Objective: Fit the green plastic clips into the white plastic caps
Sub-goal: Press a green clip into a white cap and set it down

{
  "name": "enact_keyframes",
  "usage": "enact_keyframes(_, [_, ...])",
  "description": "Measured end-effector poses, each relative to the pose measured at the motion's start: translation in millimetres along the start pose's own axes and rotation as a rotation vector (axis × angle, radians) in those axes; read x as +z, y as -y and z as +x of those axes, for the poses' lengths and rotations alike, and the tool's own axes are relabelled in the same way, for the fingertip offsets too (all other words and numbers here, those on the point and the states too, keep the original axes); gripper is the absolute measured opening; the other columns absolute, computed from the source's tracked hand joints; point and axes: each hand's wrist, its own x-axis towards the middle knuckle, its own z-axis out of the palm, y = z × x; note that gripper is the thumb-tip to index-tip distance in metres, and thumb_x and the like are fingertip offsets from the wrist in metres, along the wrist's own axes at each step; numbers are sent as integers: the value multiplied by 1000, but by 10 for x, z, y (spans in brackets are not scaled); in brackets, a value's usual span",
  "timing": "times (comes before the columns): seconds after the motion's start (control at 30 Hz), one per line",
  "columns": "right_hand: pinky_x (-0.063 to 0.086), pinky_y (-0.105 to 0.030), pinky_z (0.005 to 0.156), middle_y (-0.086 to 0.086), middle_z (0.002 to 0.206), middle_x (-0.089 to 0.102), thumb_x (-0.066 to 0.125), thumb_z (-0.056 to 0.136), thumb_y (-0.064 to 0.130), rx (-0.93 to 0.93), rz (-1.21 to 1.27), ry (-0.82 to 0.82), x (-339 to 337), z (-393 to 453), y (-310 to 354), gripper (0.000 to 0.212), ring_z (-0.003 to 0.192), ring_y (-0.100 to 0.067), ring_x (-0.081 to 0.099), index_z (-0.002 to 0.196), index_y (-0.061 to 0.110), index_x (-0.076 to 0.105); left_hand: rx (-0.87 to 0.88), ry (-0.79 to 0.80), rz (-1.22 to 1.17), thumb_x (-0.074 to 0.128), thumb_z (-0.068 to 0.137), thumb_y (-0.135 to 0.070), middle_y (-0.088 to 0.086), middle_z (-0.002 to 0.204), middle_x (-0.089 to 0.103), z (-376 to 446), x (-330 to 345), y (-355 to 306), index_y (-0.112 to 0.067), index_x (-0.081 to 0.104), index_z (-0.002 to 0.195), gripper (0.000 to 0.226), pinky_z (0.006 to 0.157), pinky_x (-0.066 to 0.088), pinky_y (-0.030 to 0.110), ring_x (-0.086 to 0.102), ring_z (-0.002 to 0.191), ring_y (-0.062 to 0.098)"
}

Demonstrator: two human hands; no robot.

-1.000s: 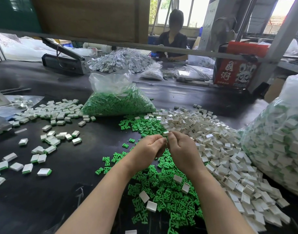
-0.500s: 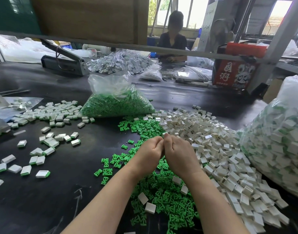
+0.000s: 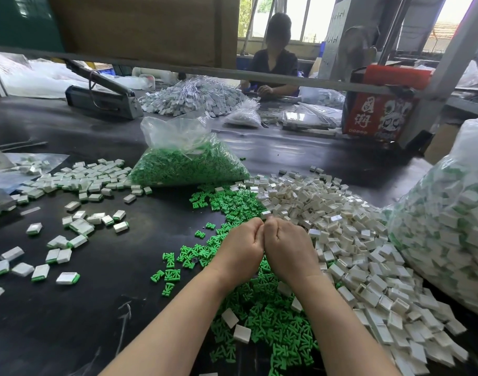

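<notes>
Since 1 s earlier, left hand and right hand had closed knuckle-to-knuckle, fingers curled; what they held was hidden. Green clips and white caps lay heaped beneath and right.

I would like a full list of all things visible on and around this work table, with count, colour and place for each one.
loose clips: many, green, heap under the hands
loose caps: many, white, heap on the right
fitted caps: many, white with green edge, scattered on the left
bag of clips: one, clear with green, centre
bag of fitted caps: one, clear, far right
table: one, black
red box: one, back right
other person: one, dark top, seated at the far side
left hand: fingers curled, pressed against the right; what it holds is hidden
right hand: fingers curled likewise
</notes>
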Motion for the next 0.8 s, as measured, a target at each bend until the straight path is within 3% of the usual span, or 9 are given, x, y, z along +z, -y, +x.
enact_keyframes(0.13, [23, -33, 64, -14, 85, 65, 28, 101, 20, 14, 6, 5, -8, 6, 6, 43, 72, -23, 47, 60, 25, 37, 11, 10, 37, 39, 105, -26, 13, 78, 63, -5, -12, -7, -8, 58, 89, 30, 65, 50, 48, 56, 68, 29])
enact_keyframes(0.33, [25, -32, 63, 2, 67, 46, 28, 101, 20, 39, 58, 7, 21, 6, 10, 44, 69, -22, 47, 58, 25, 38, 19, 32, 26, 38, 105, -29, 3, 66, 56, -4, -32, 22, -14, 56, 86, 30, 51, 51, 39, 52, 56, 19])
enact_keyframes(0.53, [27, -35, 54, 3, 60, 46, 30, 101, 20, 18, 107, 0, -4, -1, 20, 45, 62, -19, 45, 57, 22, 39, 66, 50, 8, 39, 105, -28, -13, 64, 56, 28, -59, 61, -28, 49, 75, 31, 59, 42, 34, 47, 58, 5])
enact_keyframes(0.63, [29, -28, 53, 2, 61, 48, 31, 102, 20, -15, 191, 1, -51, 3, 18, 46, 59, -11, 43, 58, 21, 40, 78, 74, -99, 41, 104, -27, -19, 60, 52, 35, -118, 69, -27, 50, 73, 32, 57, 37, 25, 41, 58, 3])
enact_keyframes(0.8, [33, -34, 58, 6, 58, 47, 30, 105, 25, -10, 266, 45, -61, -17, 18, 50, 58, -10, 42, 56, 21, 41, 54, 97, -198, 42, 105, -20, -18, 60, 49, 18, -140, 82, -23, 52, 75, 32, 61, 36, 24, 40, 58, 2])
